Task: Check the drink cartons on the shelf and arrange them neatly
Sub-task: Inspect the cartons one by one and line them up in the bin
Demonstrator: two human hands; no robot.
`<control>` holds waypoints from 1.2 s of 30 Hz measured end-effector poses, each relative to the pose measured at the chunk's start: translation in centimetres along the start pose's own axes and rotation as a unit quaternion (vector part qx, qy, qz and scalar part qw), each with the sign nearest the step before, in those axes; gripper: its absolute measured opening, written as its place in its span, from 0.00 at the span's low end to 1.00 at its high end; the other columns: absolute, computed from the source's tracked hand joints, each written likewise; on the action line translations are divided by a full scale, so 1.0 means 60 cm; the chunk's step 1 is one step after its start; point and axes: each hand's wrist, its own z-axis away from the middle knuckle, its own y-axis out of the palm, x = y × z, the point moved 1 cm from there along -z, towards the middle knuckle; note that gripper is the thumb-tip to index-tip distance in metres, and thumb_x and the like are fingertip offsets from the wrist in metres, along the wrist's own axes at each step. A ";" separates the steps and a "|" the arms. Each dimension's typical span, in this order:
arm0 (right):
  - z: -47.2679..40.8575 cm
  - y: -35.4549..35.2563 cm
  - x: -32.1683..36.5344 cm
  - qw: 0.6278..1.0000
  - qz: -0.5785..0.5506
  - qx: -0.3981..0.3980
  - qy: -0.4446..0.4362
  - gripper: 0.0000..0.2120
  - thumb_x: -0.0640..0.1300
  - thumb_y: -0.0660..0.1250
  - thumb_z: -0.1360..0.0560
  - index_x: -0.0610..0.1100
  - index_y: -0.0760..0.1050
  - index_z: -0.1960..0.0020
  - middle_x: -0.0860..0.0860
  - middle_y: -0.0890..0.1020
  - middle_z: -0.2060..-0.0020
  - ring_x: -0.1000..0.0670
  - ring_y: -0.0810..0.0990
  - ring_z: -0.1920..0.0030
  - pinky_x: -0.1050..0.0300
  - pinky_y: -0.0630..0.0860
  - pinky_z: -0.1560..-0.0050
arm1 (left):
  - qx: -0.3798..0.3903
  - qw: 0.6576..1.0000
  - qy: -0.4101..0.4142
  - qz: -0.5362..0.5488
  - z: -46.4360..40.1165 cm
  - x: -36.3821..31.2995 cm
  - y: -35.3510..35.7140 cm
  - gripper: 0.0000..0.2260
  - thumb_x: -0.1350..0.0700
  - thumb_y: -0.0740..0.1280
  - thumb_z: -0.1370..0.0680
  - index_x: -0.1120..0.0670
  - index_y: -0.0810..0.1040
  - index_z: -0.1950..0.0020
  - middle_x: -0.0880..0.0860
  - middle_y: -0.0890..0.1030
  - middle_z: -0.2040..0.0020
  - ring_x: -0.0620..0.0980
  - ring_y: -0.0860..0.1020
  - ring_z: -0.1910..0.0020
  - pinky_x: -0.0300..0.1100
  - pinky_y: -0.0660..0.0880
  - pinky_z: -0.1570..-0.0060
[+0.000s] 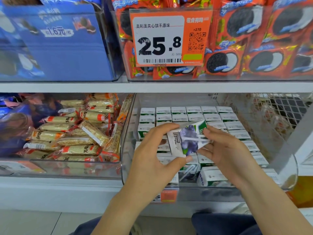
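Holding, head view: left hand [152,150] and right hand [227,150] both pinch one tilted drink carton [185,139], straw taped across its face | carton raised above rows of drink cartons [194,114] in clear bin [126,141] on lower shelf [59,189].

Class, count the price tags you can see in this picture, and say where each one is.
2. A large orange price tag hangs on the upper bin of red cookie packs. A second tag, partly hidden by the left hand, is below the carton bin.
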 end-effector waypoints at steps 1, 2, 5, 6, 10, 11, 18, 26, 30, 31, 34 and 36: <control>-0.001 0.001 -0.003 1.000 0.015 -0.001 0.012 0.12 0.44 0.66 0.33 0.41 0.80 0.51 0.49 0.83 0.58 0.51 0.82 0.59 0.59 0.79 0.58 | -0.003 1.000 -0.004 0.020 0.001 -0.003 0.001 0.26 0.50 0.76 0.34 0.33 0.71 0.41 0.32 0.75 0.41 0.35 0.75 0.42 0.28 0.70 0.44; -0.001 0.004 -0.007 0.999 0.030 0.000 0.023 0.11 0.42 0.65 0.31 0.38 0.80 0.52 0.46 0.82 0.59 0.50 0.82 0.59 0.58 0.79 0.58 | -0.007 0.999 -0.005 0.035 0.001 -0.005 0.001 0.26 0.49 0.76 0.35 0.34 0.72 0.41 0.33 0.76 0.42 0.36 0.75 0.42 0.28 0.71 0.45; 0.000 0.015 -0.017 0.996 0.075 0.008 0.058 0.13 0.40 0.58 0.23 0.36 0.80 0.48 0.39 0.83 0.53 0.45 0.82 0.56 0.55 0.80 0.56 | -0.027 0.998 -0.008 0.062 -0.001 -0.010 -0.003 0.27 0.49 0.77 0.35 0.36 0.73 0.40 0.33 0.78 0.43 0.35 0.76 0.43 0.26 0.71 0.47; 0.002 0.019 -0.017 0.995 0.078 0.012 0.064 0.13 0.40 0.58 0.23 0.36 0.80 0.48 0.39 0.83 0.53 0.45 0.82 0.56 0.54 0.81 0.56 | -0.033 0.997 -0.009 0.072 -0.001 -0.011 -0.006 0.27 0.50 0.77 0.36 0.37 0.73 0.40 0.33 0.78 0.43 0.34 0.76 0.43 0.25 0.71 0.49; 0.003 0.026 -0.017 0.996 0.060 0.024 0.066 0.13 0.40 0.57 0.23 0.38 0.81 0.50 0.40 0.82 0.55 0.45 0.81 0.58 0.53 0.81 0.57 | -0.038 0.993 -0.015 0.108 -0.003 -0.014 -0.012 0.28 0.48 0.78 0.36 0.39 0.73 0.38 0.35 0.78 0.42 0.34 0.76 0.42 0.25 0.71 0.49; 0.002 0.027 -0.018 0.996 0.055 0.024 0.064 0.13 0.40 0.58 0.23 0.39 0.81 0.50 0.40 0.82 0.55 0.46 0.82 0.59 0.54 0.82 0.58 | -0.035 0.993 -0.019 0.110 -0.003 -0.014 -0.012 0.28 0.46 0.78 0.36 0.39 0.73 0.38 0.34 0.79 0.43 0.34 0.76 0.42 0.26 0.71 0.49; 0.003 0.013 -0.001 0.999 -0.016 -0.041 -0.003 0.13 0.47 0.70 0.36 0.42 0.79 0.54 0.49 0.82 0.61 0.50 0.82 0.61 0.60 0.80 0.64 | 0.036 0.986 -0.095 0.132 -0.008 0.004 -0.016 0.26 0.43 0.73 0.36 0.31 0.72 0.39 0.40 0.83 0.47 0.38 0.80 0.47 0.29 0.75 0.52; 0.016 0.007 0.010 0.990 0.048 -0.054 -0.121 0.26 0.47 0.73 0.40 0.44 0.79 0.42 0.50 0.84 0.55 0.51 0.83 0.55 0.57 0.81 0.54 | 0.074 0.969 -0.141 0.187 -0.012 0.012 -0.006 0.22 0.46 0.71 0.34 0.39 0.75 0.41 0.43 0.84 0.49 0.39 0.81 0.51 0.30 0.75 0.55; 0.031 0.001 0.024 0.978 0.101 -0.040 -0.179 0.21 0.49 0.73 0.41 0.49 0.82 0.48 0.52 0.85 0.56 0.53 0.83 0.55 0.63 0.79 0.57 | 0.135 0.979 -0.119 0.100 -0.009 0.014 -0.013 0.23 0.43 0.71 0.31 0.38 0.73 0.37 0.39 0.81 0.44 0.37 0.78 0.43 0.35 0.73 0.42; 0.037 -0.003 0.029 0.973 0.121 -0.034 -0.192 0.19 0.50 0.73 0.41 0.51 0.83 0.49 0.51 0.85 0.56 0.54 0.83 0.55 0.65 0.78 0.57 | 0.163 0.979 -0.107 0.056 -0.005 0.016 -0.015 0.24 0.40 0.70 0.30 0.37 0.72 0.34 0.37 0.79 0.40 0.35 0.75 0.39 0.34 0.70 0.39; 0.055 -0.015 0.037 0.956 0.201 -0.034 -0.211 0.19 0.52 0.74 0.42 0.57 0.83 0.51 0.51 0.85 0.55 0.50 0.83 0.54 0.62 0.79 0.57 | 0.219 0.962 -0.056 -0.150 0.007 0.028 -0.014 0.26 0.37 0.63 0.24 0.35 0.61 0.27 0.34 0.65 0.29 0.34 0.62 0.30 0.32 0.59 0.32; 0.061 -0.019 0.035 0.944 0.252 -0.036 -0.209 0.19 0.53 0.74 0.42 0.57 0.83 0.51 0.51 0.84 0.54 0.47 0.82 0.52 0.55 0.80 0.54 | 0.241 0.933 -0.035 -0.266 0.012 0.041 -0.008 0.26 0.40 0.58 0.21 0.38 0.55 0.24 0.39 0.57 0.24 0.40 0.53 0.25 0.38 0.49 0.26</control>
